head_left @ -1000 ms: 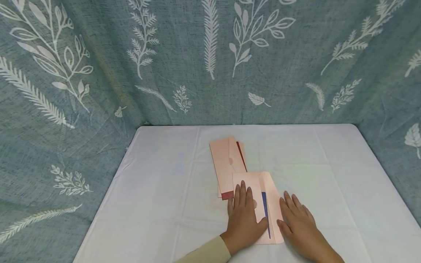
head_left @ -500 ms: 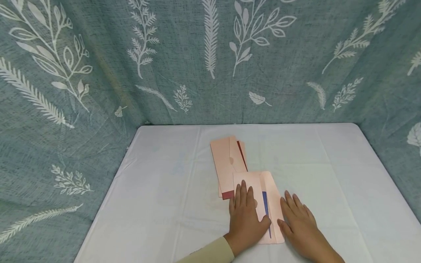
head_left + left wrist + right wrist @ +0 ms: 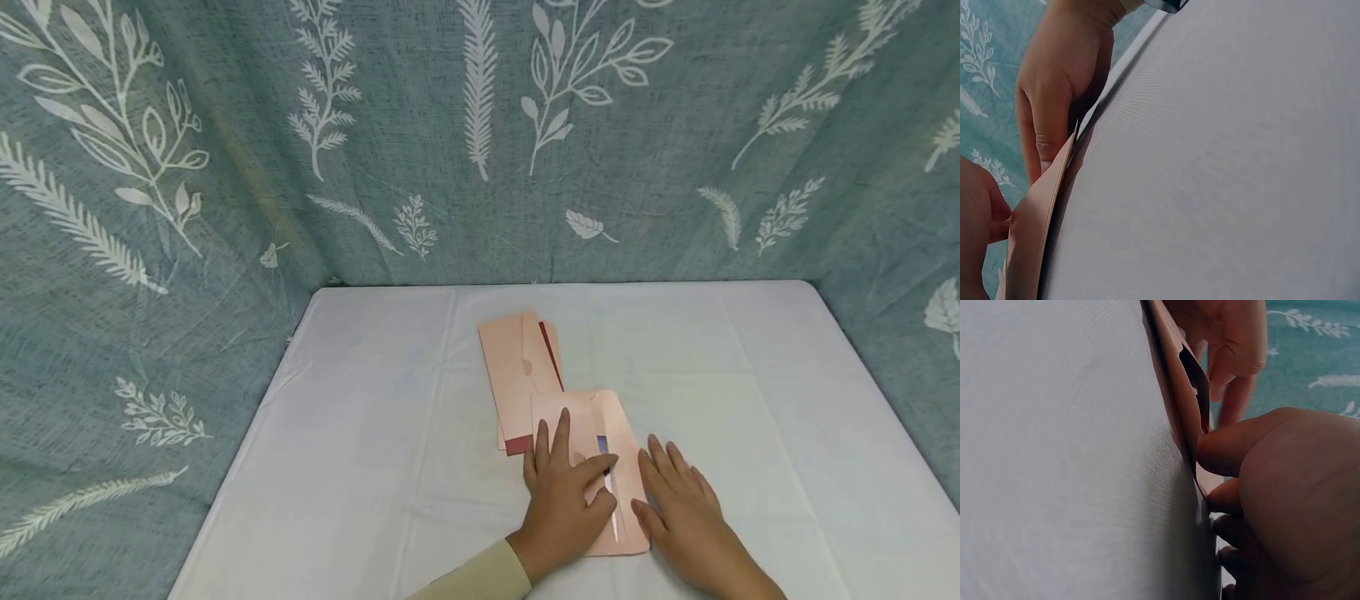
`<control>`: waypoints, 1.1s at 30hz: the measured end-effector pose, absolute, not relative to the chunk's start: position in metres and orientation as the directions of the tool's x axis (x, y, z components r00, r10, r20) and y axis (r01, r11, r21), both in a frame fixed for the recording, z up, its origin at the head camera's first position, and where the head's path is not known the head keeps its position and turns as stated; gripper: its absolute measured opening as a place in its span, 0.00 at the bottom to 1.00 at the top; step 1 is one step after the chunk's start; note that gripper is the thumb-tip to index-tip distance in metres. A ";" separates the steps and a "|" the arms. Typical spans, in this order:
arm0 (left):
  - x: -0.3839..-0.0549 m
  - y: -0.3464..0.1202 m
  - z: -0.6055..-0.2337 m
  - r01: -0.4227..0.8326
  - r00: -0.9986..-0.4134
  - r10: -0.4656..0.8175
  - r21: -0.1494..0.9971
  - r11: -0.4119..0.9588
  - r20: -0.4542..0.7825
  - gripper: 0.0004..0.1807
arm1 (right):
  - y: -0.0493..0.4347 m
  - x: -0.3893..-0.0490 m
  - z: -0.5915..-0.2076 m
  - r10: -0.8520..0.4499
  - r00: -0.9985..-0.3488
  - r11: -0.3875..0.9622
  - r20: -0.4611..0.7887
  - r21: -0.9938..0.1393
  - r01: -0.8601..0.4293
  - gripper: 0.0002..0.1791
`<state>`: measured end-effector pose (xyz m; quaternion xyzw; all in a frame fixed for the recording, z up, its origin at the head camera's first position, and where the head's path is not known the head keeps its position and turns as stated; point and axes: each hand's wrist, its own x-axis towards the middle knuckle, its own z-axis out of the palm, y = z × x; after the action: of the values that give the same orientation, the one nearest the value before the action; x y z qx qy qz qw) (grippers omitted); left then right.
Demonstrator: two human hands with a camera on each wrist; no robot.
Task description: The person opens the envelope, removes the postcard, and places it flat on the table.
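A peach envelope [image 3: 627, 508] lies on the table with its flap spread out to the right. In its opening shows a blue-and-white card [image 3: 602, 443], partly behind my left fingers. My left hand [image 3: 561, 504] rests on the envelope body, index finger stretched right to the opening and thumb just below it. To the right, my right hand [image 3: 684, 518] lies with straight fingers, its thumb and fingertips at the flap's outer edge. The right wrist view shows the envelope's mouth [image 3: 1196, 378] gaping between the left hand [image 3: 1235, 337] and the right thumb [image 3: 1222, 450].
Behind, partly under the envelope, several stacked peach envelopes [image 3: 506, 367] have dark red cards [image 3: 519, 445] peeking out. A white cloth covers the table [image 3: 360, 467]. A green leaf-patterned curtain [image 3: 420, 150] hangs around the back and sides.
My left index finger has swung right, away from the other fingers, to the envelope's opening. White now shows where the strip was blue. The right hand stays in place.
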<state>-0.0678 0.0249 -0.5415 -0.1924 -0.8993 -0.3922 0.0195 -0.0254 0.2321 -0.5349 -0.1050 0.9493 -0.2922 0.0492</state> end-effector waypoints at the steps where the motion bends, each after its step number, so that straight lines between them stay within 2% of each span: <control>1: -0.068 0.025 -0.542 0.365 -0.924 0.331 0.699 0.615 0.191 0.23 | 0.232 -0.026 -0.535 -0.229 -0.973 0.808 -0.031 -0.564 -0.172 0.39; 7: -0.068 0.024 -0.542 0.364 -0.923 0.343 0.690 0.626 0.176 0.08 | 0.231 -0.025 -0.534 -0.233 -0.972 0.816 -0.018 -0.547 -0.185 0.39; 13: -0.069 0.024 -0.544 0.361 -0.924 0.354 0.631 0.687 0.144 0.20 | 0.232 -0.026 -0.534 -0.231 -0.973 0.813 -0.018 -0.553 -0.183 0.39; 18: -0.069 0.029 -0.547 0.359 -0.929 0.338 0.587 0.725 0.150 0.22 | 0.232 -0.026 -0.533 -0.230 -0.973 0.820 -0.005 -0.540 -0.191 0.39; 26: -0.069 0.029 -0.546 0.404 -0.910 0.356 0.650 0.643 0.213 0.08 | 0.233 -0.027 -0.535 -0.232 -0.973 0.817 -0.012 -0.544 -0.188 0.39; 30: -0.069 0.027 -0.546 0.419 -0.902 0.365 0.659 0.625 0.228 0.04 | 0.233 -0.028 -0.535 -0.228 -0.973 0.816 -0.018 -0.548 -0.181 0.39; 33: -0.068 0.026 -0.547 0.435 -0.896 0.375 0.641 0.633 0.238 0.06 | 0.233 -0.028 -0.534 -0.227 -0.974 0.818 -0.016 -0.545 -0.182 0.38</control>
<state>-0.0685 0.0261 -0.5468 -0.2244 -0.9026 -0.3650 0.0409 -0.0275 0.2331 -0.5344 -0.1072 0.9527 -0.2816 0.0399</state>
